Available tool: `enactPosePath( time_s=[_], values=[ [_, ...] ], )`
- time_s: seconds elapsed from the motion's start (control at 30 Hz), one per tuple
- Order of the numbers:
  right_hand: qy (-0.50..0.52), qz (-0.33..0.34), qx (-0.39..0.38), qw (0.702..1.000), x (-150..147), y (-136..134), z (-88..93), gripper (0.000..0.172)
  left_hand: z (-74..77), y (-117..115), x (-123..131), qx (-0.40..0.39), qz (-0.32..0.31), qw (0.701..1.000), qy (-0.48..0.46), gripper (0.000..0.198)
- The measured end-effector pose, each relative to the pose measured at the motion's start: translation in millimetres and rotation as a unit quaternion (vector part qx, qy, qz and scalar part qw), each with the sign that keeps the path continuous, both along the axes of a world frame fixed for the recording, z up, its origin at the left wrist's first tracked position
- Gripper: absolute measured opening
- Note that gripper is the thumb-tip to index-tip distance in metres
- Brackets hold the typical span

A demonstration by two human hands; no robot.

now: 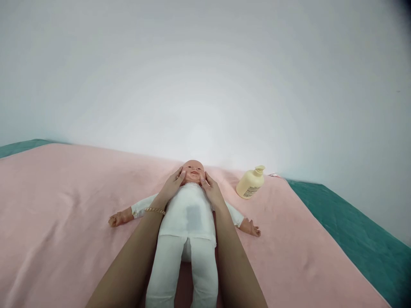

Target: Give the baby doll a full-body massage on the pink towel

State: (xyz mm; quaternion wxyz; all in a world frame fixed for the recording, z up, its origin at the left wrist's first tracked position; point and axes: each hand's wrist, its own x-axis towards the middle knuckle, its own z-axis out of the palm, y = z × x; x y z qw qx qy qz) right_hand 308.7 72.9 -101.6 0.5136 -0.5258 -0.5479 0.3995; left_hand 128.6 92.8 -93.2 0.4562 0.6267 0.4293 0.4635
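A baby doll with a white cloth body lies on its back, its head pointing away from me and its arms spread to either side. My left hand cups the left side of the doll's head, with the thumb on the cheek. On the opposite cheek, my right hand holds the head in the same way. Some of my fingers are hidden behind the head. A bracelet circles my left wrist. The doll's torso bears a greyish rectangular patch.
Right of the doll stands a pale yellow pump bottle with printed text, slightly tilted in view. A pink blanket lies under everything, over a green quilted cover. A plain pale wall rises behind the far edge.
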Motion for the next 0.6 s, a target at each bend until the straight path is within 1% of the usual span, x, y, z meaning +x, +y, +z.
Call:
enactPosePath(
  time_s=[0.1, 0.23, 0.37, 0.47, 0.6],
  values=[
    [-0.028, -0.024, -0.018, 0.999, -3.1, -4.1, 5.7, 0.084, 0.4, -0.6, 3.4, -0.007, 0.031, 0.999, 0.009, 0.067],
    [-0.03, -0.022, -0.022, 0.999, -5.6, -1.5, 2.1, 0.09, 0.7, -3.4, 6.7, -0.011, 0.034, 0.999, 0.007, 0.072],
    [-0.027, -0.036, -0.016, 0.999, -8.3, 3.4, -4.5, 0.09, -4.8, -0.8, 7.6, -0.023, 0.041, 0.999, 0.001, 0.077],
    [-0.016, -0.052, -0.016, 0.998, -10.6, 5.4, -6.7, 0.088, -10.5, 3.7, 7.8, -0.024, 0.038, 0.999, -0.011, 0.078],
    [-0.009, -0.059, -0.009, 0.998, -11.4, 7.1, -9.2, 0.087, -15.2, 7.3, 7.9, -0.026, 0.049, 0.998, -0.006, 0.078]
  ],
)
